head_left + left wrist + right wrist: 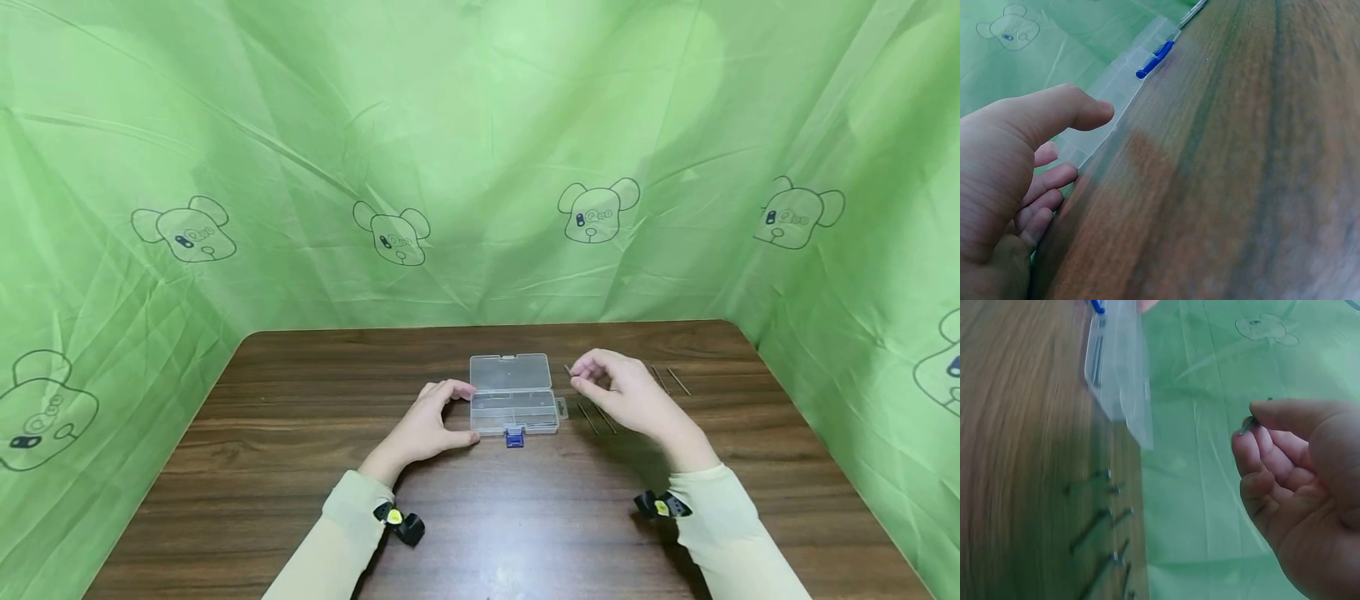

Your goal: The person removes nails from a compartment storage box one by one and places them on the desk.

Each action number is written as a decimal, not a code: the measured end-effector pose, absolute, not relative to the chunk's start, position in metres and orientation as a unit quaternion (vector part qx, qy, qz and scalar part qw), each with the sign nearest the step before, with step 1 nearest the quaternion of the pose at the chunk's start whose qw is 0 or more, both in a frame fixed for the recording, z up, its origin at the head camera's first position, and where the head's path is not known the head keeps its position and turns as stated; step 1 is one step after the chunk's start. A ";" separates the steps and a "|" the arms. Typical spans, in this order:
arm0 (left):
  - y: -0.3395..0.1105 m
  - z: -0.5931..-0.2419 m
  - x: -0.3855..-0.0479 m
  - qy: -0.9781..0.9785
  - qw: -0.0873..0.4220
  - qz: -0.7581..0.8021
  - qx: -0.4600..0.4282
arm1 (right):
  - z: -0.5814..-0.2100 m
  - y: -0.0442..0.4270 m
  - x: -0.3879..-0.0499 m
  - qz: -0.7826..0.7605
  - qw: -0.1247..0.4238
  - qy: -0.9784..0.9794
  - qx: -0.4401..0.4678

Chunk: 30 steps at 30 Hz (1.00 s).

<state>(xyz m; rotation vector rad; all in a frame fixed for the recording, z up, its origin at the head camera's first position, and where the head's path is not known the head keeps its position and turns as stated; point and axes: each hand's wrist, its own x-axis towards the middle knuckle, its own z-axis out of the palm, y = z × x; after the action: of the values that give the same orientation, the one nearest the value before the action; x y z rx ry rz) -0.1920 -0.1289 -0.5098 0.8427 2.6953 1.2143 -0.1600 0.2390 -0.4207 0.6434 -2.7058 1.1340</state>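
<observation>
A clear plastic box [514,403] lies on the table, its lid [511,372] tipped back and a blue latch [514,438] at its front. My left hand [429,425] holds the box by its left end, thumb at the front corner and forefinger near the hinge. To the right of the box, my right hand [621,390] pinches a thin metal screw [1248,424] between thumb and forefinger, above the table. Several similar screws [679,382] lie around and beneath that hand. Dark thin rods [1098,359] show inside the box in the right wrist view.
The brown wooden table [300,417] bears the box and the loose screws. A green cloth [465,125] with printed bear heads hangs behind and at both sides. On each forearm is a dark wrist strap with a small black device [408,528].
</observation>
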 end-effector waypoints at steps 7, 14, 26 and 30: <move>-0.129 -0.509 -0.191 0.877 0.037 0.396 0.270 | -0.419 0.268 -0.144 0.370 0.083 -0.912 0.155; -0.128 -0.508 -0.192 0.877 0.036 0.396 0.271 | -0.427 0.289 -0.132 0.347 0.081 -0.926 0.122; -0.127 -0.507 -0.192 0.879 0.041 0.388 0.273 | -0.461 0.325 -0.139 0.338 0.006 -0.937 0.084; -0.128 -0.508 -0.192 0.880 0.042 0.388 0.271 | -0.465 0.330 -0.140 0.343 -0.009 -0.936 0.083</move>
<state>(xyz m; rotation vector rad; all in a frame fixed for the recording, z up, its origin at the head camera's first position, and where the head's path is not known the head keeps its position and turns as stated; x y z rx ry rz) -0.1917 -0.1277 -0.5078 0.8283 2.6933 1.1881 -0.1402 0.3302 -0.4652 0.2619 -2.9567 1.0829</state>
